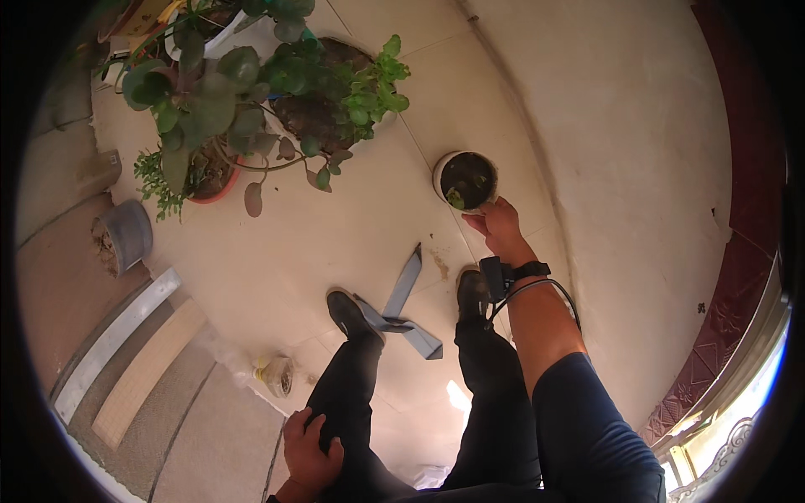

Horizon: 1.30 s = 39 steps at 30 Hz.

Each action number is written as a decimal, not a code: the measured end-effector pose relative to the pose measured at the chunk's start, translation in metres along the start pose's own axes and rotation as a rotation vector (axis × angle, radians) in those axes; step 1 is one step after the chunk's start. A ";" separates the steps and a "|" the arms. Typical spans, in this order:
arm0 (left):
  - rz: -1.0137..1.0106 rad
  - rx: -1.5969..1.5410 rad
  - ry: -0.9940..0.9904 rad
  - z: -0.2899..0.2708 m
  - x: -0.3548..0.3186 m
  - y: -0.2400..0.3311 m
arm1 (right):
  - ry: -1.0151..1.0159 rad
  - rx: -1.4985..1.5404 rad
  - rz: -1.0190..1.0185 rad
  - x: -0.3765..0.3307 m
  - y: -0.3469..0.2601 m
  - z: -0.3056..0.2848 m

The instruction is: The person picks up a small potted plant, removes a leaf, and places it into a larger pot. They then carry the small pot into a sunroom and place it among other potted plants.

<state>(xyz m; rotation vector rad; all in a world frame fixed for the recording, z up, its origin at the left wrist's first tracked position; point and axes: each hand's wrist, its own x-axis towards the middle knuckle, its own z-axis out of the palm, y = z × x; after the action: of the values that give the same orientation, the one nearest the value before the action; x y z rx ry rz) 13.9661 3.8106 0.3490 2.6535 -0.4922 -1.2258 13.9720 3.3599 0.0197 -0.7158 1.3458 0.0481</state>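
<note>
My right hand point(501, 226) reaches forward and grips the near side of a small white flowerpot point(439, 168). Dark soil point(466, 178) fills the pot, with a small green sprig at its near edge. Whether the pot rests on the floor or is slightly raised, I cannot tell. A black strap with a small box and cable point(495, 279) is on my right wrist. My left hand point(309, 453) lies on my left thigh, fingers apart, holding nothing.
Potted plants with broad leaves point(239, 71) crowd the far left, including an orange-rimmed pot point(225, 189). A grey pot point(130, 236) sits at the left. Folded grey strips point(404, 289) lie between my shoes. A ribbed dark red border point(752, 193) edges the right wall.
</note>
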 end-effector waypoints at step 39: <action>-0.146 -0.281 -0.439 -0.061 -0.180 -0.088 | -0.483 -1.546 0.206 -0.543 -0.008 -0.084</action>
<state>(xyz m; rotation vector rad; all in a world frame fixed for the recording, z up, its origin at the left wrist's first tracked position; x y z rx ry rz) 13.9235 3.9602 0.4891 2.2187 -0.1647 -1.7869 13.7636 3.5100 0.5059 -1.6698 0.6993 1.4456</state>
